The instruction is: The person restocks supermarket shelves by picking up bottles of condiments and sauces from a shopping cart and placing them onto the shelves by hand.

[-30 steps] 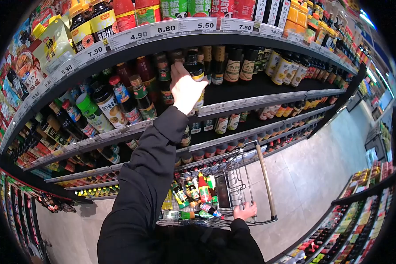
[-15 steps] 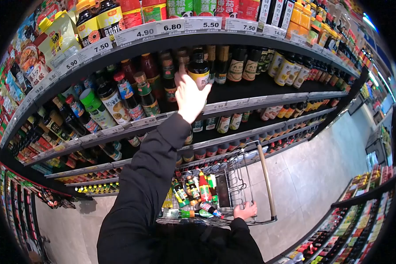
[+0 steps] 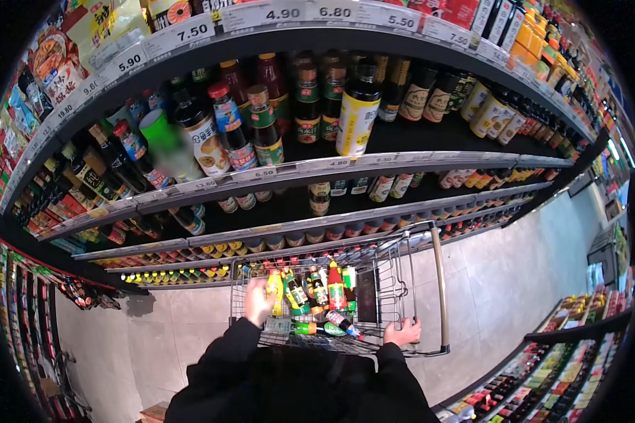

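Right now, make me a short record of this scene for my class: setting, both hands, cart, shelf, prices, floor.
Setting: shop aisle
Left hand: the left hand is at the cart's left end, beside a yellow container; grip unclear
Right hand: the right hand is at the cart's near side, by the handle
Cart: wire shopping cart holding several bottles, one red
Shelf: bottle with yellow-and-white label standing near the front edge
Prices: upper strip includes 4.90 and 6.80
Floor: grey tiles

Cart (image 3: 439, 282) partly hidden, green-capped bottle (image 3: 164, 137) blurred, top-shelf pouch (image 3: 104, 27) cut off
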Demonstrator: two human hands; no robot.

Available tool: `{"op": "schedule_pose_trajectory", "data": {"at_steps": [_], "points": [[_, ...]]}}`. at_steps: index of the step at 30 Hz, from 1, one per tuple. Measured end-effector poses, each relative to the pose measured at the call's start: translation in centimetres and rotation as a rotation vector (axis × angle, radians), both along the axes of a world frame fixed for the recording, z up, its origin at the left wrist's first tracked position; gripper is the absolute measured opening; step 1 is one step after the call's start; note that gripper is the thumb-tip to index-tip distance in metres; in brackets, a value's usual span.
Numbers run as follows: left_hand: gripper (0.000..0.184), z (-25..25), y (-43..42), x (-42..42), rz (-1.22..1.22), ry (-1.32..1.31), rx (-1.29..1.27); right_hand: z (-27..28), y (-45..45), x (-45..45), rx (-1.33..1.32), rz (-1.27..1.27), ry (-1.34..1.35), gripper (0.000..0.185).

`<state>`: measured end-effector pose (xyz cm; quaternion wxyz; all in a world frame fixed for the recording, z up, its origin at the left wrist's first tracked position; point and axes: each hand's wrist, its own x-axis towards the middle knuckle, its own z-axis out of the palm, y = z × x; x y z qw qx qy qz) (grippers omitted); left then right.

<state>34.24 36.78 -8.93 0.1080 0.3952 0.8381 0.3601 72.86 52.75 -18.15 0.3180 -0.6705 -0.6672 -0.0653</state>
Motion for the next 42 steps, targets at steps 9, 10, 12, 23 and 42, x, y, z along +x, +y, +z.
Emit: {"op": "schedule_pose_trajectory", "data": {"at_steps": [9, 10, 12, 23, 42], "points": [[0.089, -10.8, -13.6, -1.5, 0.449, 0.039, -0.444, -0.3, -0.1, 0.2, -0.048, 0.013, -0.061, 0.023], [0.094, -13.3, -14.8, -1.5, 0.498, -0.071, -0.470, -0.4, -0.2, 0.4, -0.058, 0.019, -0.076, 0.024], [0.095, -17.9, -16.7, -1.6, 0.439, -0.264, -0.461, -0.6, -0.2, 0.6, -0.094, 0.011, -0.089, 0.026], [0.073, -12.0, -10.8, -0.1, 0.339, -0.025, -0.268, 0.6, -0.1, 1.4, -0.189, 0.083, -0.172, 0.031], [0.034, -27.0, -0.1, 5.5, 0.061, -0.816, -0.595, 2.0, 1.0, 1.6, -0.355, 0.066, -0.126, 0.044]]}}
